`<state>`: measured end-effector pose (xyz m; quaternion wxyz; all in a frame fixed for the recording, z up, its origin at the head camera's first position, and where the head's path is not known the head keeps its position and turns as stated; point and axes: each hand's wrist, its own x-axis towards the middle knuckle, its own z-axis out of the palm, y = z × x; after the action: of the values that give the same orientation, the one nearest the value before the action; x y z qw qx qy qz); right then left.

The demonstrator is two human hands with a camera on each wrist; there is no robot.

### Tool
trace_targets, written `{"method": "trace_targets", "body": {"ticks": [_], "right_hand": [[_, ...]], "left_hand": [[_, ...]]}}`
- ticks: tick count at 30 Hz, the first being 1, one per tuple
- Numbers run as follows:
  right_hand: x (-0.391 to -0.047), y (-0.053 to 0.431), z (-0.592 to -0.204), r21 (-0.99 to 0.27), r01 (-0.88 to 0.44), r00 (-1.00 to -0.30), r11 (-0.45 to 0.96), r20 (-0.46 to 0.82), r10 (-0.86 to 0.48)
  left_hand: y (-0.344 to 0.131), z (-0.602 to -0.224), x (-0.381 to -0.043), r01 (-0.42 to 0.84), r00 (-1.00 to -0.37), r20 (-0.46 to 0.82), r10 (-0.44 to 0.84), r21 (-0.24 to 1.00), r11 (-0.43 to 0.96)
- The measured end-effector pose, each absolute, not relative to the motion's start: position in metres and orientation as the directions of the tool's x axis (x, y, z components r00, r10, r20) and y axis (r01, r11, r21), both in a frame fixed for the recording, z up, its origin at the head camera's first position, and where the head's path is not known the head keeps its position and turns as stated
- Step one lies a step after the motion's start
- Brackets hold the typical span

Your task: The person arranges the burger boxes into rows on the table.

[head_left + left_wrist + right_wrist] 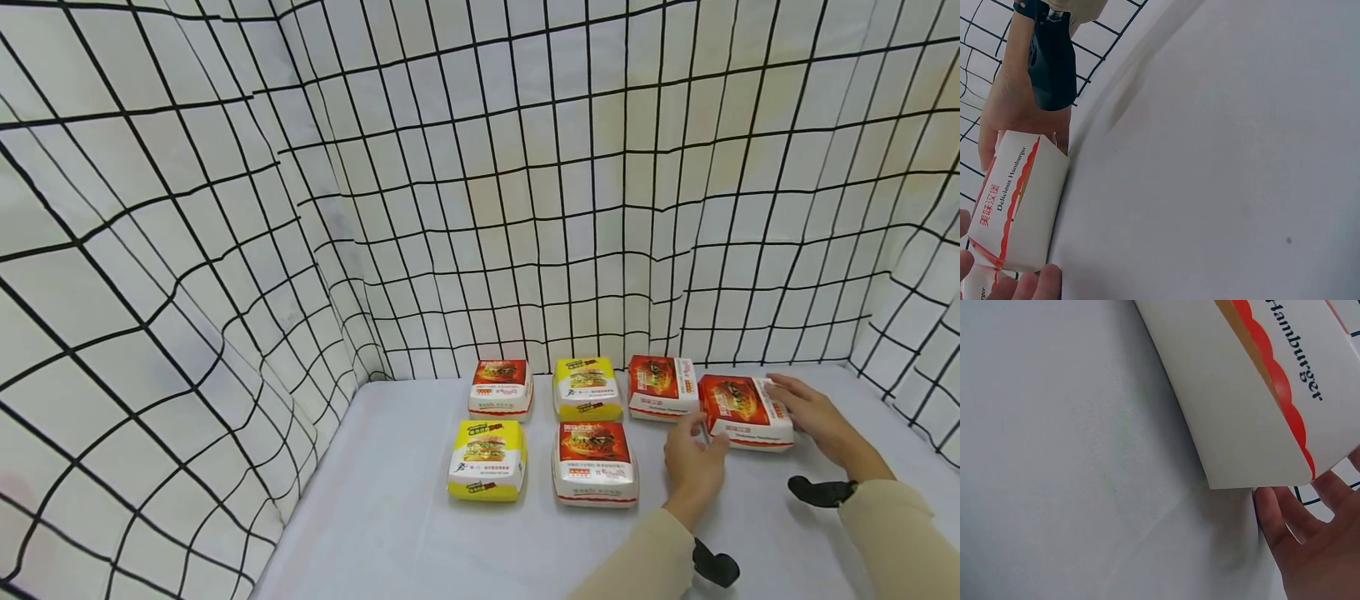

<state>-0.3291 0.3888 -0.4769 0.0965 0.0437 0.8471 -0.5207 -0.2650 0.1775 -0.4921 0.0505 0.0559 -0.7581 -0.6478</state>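
Note:
A red-and-white hamburger box (pixel 742 408) is at the right end of the back row, turned at a slight angle. My left hand (pixel 693 462) holds it at its left end, with the fingertips (pixel 1049 281) against the box in the left wrist view. On the opposite end my right hand (pixel 821 421) grips it, the fingers (pixel 1272 515) spread around the corner in the right wrist view. The lid is closed. Whether its base rests fully on the table cannot be told. Close on its left stands another red hamburger box (pixel 662 387).
Further left are two more red boxes, one at the back (pixel 501 389) and one in front (pixel 596 462), and two yellow hamburger boxes, back (pixel 587 388) and front (pixel 487 460). A white cloth covers the table (pixel 390 533). Black netting (pixel 555 225) over white sheets encloses the back and sides.

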Motion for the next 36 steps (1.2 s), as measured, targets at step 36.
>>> {"method": "trace_targets", "body": {"ticks": [36], "right_hand": [[-0.315,0.392,-0.491,-0.861,0.250,-0.965,0.443,-0.259,0.042]], "left_hand": [[0.176,-0.505,-0.270,-0.024,-0.996,0.001,-0.089,0.960,0.280]]}}
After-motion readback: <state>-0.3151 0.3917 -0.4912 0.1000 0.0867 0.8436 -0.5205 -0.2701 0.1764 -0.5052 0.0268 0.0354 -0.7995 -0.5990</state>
